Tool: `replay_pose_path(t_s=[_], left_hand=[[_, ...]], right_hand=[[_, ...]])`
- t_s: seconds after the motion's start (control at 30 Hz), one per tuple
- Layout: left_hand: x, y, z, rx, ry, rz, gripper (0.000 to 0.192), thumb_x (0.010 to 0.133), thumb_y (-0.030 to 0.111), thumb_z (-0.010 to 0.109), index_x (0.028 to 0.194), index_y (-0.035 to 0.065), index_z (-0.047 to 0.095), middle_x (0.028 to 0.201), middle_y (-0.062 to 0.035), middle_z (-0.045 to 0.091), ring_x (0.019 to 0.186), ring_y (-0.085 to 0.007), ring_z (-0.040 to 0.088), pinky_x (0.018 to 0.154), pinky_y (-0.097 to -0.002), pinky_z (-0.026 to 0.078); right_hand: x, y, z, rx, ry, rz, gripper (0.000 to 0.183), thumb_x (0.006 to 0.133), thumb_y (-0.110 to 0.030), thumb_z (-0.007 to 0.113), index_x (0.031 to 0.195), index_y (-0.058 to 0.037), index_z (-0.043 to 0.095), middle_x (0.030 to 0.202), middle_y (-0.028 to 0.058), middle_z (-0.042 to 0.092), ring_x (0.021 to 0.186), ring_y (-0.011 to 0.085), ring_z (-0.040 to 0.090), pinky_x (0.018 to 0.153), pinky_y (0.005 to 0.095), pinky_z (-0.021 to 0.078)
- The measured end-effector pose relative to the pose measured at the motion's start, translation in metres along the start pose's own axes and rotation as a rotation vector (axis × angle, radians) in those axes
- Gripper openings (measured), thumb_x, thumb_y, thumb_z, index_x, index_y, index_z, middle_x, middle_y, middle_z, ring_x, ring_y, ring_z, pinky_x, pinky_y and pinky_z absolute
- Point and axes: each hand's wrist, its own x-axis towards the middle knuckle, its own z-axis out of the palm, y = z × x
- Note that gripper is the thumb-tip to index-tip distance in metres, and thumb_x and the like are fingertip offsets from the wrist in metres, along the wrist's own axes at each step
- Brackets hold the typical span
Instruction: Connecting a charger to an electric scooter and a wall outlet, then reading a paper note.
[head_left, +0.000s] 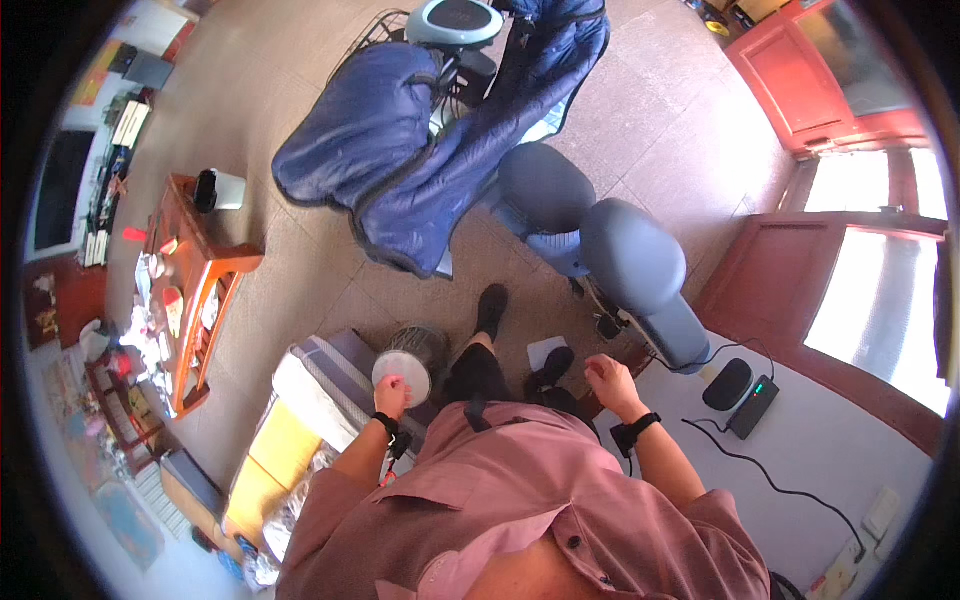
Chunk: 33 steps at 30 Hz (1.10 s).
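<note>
My left hand is just above the pale round top of a bin or stool, its fingers loosely curled and apart. It appears to hold nothing; whether it touches the top cannot be told. My right hand hangs half-curled and empty, beside the rear of an electric scooter. Black straps with small devices circle both wrists. Ahead of me, a navy quilted wind cover drapes the scooter's front, below its dashboard. The dark saddle lies nearer to me.
A charger with a lit green light and black cables is on my right by the white wall. Red-framed doors stand beyond. A cluttered wooden table and a yellow box are on my left. Tiled floor runs between.
</note>
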Motion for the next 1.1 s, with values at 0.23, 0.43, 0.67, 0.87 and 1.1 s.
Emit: replay_pose_path(t_s=[0.23, 0.43, 0.67, 0.87, 1.1], left_hand=[[-0.054, -0.045, 0.024, -0.239, 0.038, -0.058, 0.019, 0.089, 0.014, 0.051, 0.104, 0.0031, 0.056, 0.077, -0.0102, 0.064, 0.053, -0.0161, 0.058, 0.045, -0.0279, 0.046], [-0.056, -0.047, 0.018, -0.219, 0.011, -0.026, 0.020, 0.090, 0.015, 0.051, 0.104, 0.0030, 0.056, 0.077, -0.0094, 0.064, 0.055, -0.0156, 0.058, 0.046, -0.0289, 0.046], [-0.007, -0.042, -0.037, -0.405, 0.091, 0.046, 0.016, 0.087, 0.014, 0.050, 0.096, 0.0042, 0.059, 0.073, -0.0088, 0.063, 0.054, -0.0158, 0.058, 0.044, -0.0276, 0.045], [0.012, -0.040, -0.079, -0.406, 0.240, -0.014, 0.016, 0.088, 0.012, 0.049, 0.098, 0.0049, 0.058, 0.071, -0.0102, 0.062, 0.053, -0.0173, 0.059, 0.042, -0.0272, 0.044], [0.004, -0.043, -0.088, -0.650, 0.273, -0.082, 0.024, 0.086, 0.010, 0.049, 0.108, 0.0010, 0.053, 0.077, -0.0113, 0.062, 0.054, -0.0169, 0.059, 0.042, -0.0268, 0.044]], right_hand=[[-0.011, 0.043, 0.012, -0.089, 0.013, -0.062, 0.023, 0.081, -0.016, 0.060, 0.098, 0.0000, 0.062, 0.089, 0.0172, 0.066, 0.084, 0.0302, 0.065, 0.074, 0.0357, 0.0506], [-0.022, 0.073, 0.018, -0.172, -0.078, 0.005, 0.027, 0.078, -0.016, 0.060, 0.099, 0.0004, 0.062, 0.080, 0.0163, 0.067, 0.074, 0.0256, 0.066, 0.068, 0.0345, 0.0509], [0.018, 0.074, 0.036, 0.217, -0.085, 0.277, 0.019, 0.081, -0.011, 0.059, 0.095, -0.0003, 0.063, 0.073, 0.0067, 0.062, 0.057, 0.0144, 0.059, 0.047, 0.0285, 0.0482], [0.101, 0.070, 0.044, -0.076, -0.133, -0.082, 0.019, 0.083, -0.012, 0.058, 0.098, -0.0013, 0.062, 0.070, 0.0036, 0.059, 0.052, 0.0116, 0.054, 0.046, 0.0249, 0.0447], [0.131, -0.058, 0.047, 0.169, -0.247, 0.235, 0.021, 0.084, -0.013, 0.056, 0.102, -0.0013, 0.060, 0.073, 0.0042, 0.062, 0.056, 0.0131, 0.059, 0.047, 0.0261, 0.0466]])
